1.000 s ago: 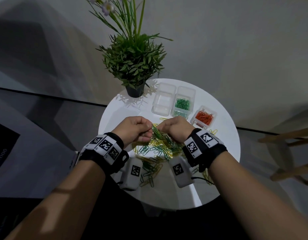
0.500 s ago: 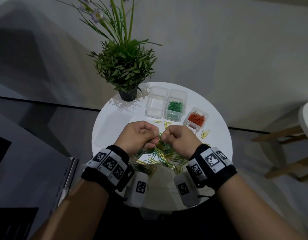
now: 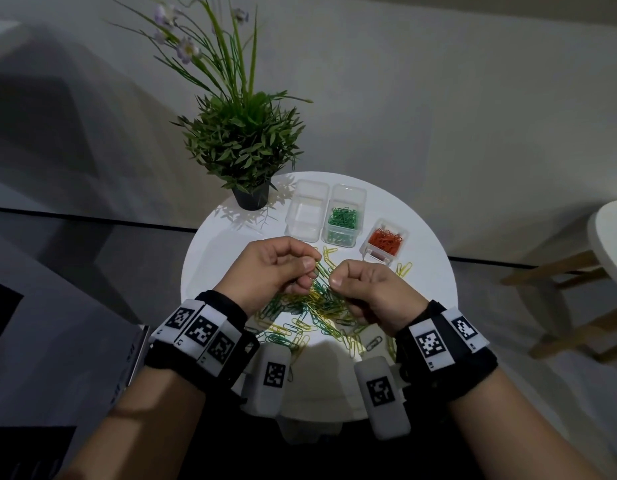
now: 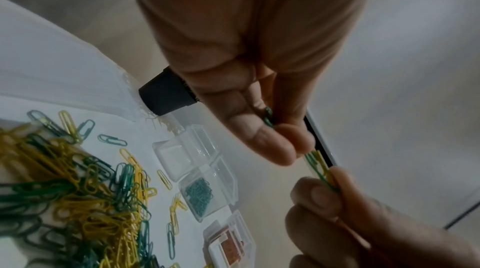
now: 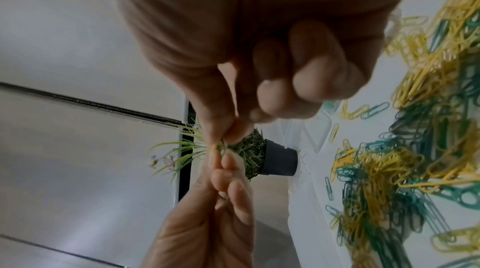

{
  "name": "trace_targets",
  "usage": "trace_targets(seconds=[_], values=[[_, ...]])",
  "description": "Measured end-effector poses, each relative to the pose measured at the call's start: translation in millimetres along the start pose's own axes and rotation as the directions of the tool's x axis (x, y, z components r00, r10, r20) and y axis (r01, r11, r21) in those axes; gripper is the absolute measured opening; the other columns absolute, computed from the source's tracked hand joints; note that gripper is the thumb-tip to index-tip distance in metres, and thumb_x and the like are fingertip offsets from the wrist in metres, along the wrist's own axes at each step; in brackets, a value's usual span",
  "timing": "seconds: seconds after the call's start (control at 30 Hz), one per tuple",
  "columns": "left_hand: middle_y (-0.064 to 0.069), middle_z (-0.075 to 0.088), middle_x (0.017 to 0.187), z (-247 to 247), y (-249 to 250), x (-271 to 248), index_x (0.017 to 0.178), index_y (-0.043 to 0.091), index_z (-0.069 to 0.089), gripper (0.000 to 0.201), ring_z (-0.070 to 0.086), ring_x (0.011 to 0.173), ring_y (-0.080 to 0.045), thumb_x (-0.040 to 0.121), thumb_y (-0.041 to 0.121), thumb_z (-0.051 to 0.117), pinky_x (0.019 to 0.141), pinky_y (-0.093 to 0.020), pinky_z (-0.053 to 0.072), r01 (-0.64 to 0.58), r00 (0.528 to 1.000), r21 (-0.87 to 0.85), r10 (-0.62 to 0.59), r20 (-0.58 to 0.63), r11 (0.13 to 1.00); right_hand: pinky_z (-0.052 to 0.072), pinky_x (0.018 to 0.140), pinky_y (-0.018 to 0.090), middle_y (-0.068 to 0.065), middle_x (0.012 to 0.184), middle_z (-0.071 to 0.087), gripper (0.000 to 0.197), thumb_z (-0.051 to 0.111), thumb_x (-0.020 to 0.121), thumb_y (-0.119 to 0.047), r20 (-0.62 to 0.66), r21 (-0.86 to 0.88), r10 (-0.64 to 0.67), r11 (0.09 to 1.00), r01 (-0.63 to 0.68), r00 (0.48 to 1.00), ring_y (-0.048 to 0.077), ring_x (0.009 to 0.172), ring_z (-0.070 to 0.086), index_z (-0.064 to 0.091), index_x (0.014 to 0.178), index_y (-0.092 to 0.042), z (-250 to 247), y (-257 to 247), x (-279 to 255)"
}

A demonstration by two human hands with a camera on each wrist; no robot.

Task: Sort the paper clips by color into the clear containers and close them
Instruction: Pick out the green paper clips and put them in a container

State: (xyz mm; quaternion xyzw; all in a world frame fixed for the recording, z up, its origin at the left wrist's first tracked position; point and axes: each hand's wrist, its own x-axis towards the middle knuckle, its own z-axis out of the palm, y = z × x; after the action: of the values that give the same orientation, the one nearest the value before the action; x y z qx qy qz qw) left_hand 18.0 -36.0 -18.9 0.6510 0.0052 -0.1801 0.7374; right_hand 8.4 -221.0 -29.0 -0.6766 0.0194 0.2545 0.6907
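Hovering side by side above a round white table, two bare hands work at a small bunch of linked paper clips. The left hand is curled into a loose fist, its thumb and forefinger pinching the green and yellow clips at one end. The right hand is curled the same way, thumb on top, pinching the other end of the same bunch. The fingertips of the two hands nearly meet, raised clear of the tabletop. Each wrist wears a black band with square black-and-white markers and a small white camera block hanging under it.

Directly below the hands lies a tangled heap of green and yellow clips, with a few loose yellow ones scattered toward the far edge. Beyond the hands, three clear containers stand open: an empty one on the left, one touching it that holds green clips, and a third set apart to the right that holds orange clips.

A potted green plant with tall grass-like stems and pale flowers stands at the far left of the table, in a dark pot. Behind the table is a plain pale wall. A wooden-legged stool stands to the right.
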Motion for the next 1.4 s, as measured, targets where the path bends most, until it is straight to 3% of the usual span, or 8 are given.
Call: trace_targets(seconds=[0.17,0.37,0.5,0.57,0.7,1.0,1.2,1.4], values=[[-0.004,0.065,0.065,3,0,-1,0.093,0.003,0.067,0.014,0.057,0.053,-0.007,0.09,-0.003,0.056,0.057,-0.019,0.055,0.003,1.0,0.003,-0.003,0.016,1.0,0.017,0.037,0.008,0.003,0.057,0.024,0.018,0.063,0.079,-0.01,0.018,0.176,0.007,0.984,-0.01,1.0,0.005,0.033,0.019,0.057,0.064,-0.019,-1,2,-1],[-0.002,0.059,0.056,12,-2,-2,0.093,0.002,0.063,0.009,0.057,0.052,-0.007,0.091,-0.001,0.055,0.057,-0.018,0.054,-0.013,1.0,-0.068,0.012,-0.014,0.998,0.018,0.038,0.008,-0.002,0.046,0.031,0.025,0.061,0.086,-0.006,-0.054,0.098,-0.038,0.994,0.043,0.998,0.006,0.033,0.021,0.058,0.065,-0.018,9,2,-1],[-0.001,0.061,0.056,10,-3,-2,0.094,-0.003,0.064,0.009,0.054,0.049,-0.007,0.089,-0.006,0.056,0.053,-0.018,0.052,-0.005,1.0,0.007,0.005,0.002,1.0,0.025,0.031,0.013,-0.008,0.038,0.039,0.018,0.059,0.087,-0.004,-0.064,0.051,-0.058,0.997,0.061,0.996,0.002,0.029,0.031,0.056,0.069,-0.01,13,-4,-7],[-0.003,0.058,0.053,11,-4,-3,0.093,-0.005,0.064,0.008,0.053,0.047,-0.007,0.088,-0.007,0.058,0.051,-0.018,0.052,0.005,1.0,0.069,-0.004,-0.009,0.998,0.029,0.035,0.007,-0.011,0.035,0.043,0.021,0.055,0.091,0.003,-0.082,-0.031,-0.102,0.995,0.099,0.991,0.0,0.028,0.038,0.053,0.072,-0.005,14,-3,-9],[-0.004,0.056,0.048,15,-4,-3,0.083,0.001,0.064,0.011,0.052,0.041,-0.009,0.088,-0.007,0.058,0.048,-0.02,0.051,0.015,1.0,0.18,-0.013,-0.015,0.984,0.025,0.036,0.007,-0.012,0.035,0.039,0.023,0.057,0.091,0.0,-0.126,-0.132,-0.131,0.985,0.114,0.983,0.001,0.029,0.032,0.053,0.069,-0.006,14,0,-5],[-0.007,0.057,0.048,24,-2,-2,0.097,-0.004,0.052,0.014,0.054,0.038,-0.017,0.095,0.009,0.054,0.041,-0.023,0.046,0.067,0.996,0.255,-0.051,-0.068,0.965,0.033,0.062,0.028,0.01,0.064,0.046,0.026,0.065,0.089,-0.021,-0.235,-0.298,-0.208,0.945,0.133,0.949,0.018,0.061,0.04,0.058,0.069,-0.007,18,-2,3],[-0.013,0.063,0.059,22,3,-6,0.087,0.003,0.049,0.009,0.068,0.053,-0.019,0.092,-0.002,0.055,0.047,-0.022,0.054,0.128,0.992,0.099,-0.128,-0.004,0.987,0.031,0.05,0.021,0.0,0.056,0.049,0.025,0.056,0.088,0.001,-0.202,-0.35,-0.182,0.931,0.102,0.962,0.006,0.047,0.037,0.061,0.068,-0.013,9,-6,2],[-0.008,0.065,0.057,20,3,-5,0.095,0.002,0.058,0.01,0.068,0.055,-0.014,0.089,-0.006,0.058,0.05,-0.019,0.054,0.15,0.988,0.061,-0.152,0.012,0.987,0.025,0.047,0.023,-0.009,0.044,0.033,0.017,0.065,0.085,-0.007,-0.212,-0.399,-0.29,0.897,0.188,0.933,0.005,0.042,0.027,0.061,0.07,-0.015,8,-4,0]])
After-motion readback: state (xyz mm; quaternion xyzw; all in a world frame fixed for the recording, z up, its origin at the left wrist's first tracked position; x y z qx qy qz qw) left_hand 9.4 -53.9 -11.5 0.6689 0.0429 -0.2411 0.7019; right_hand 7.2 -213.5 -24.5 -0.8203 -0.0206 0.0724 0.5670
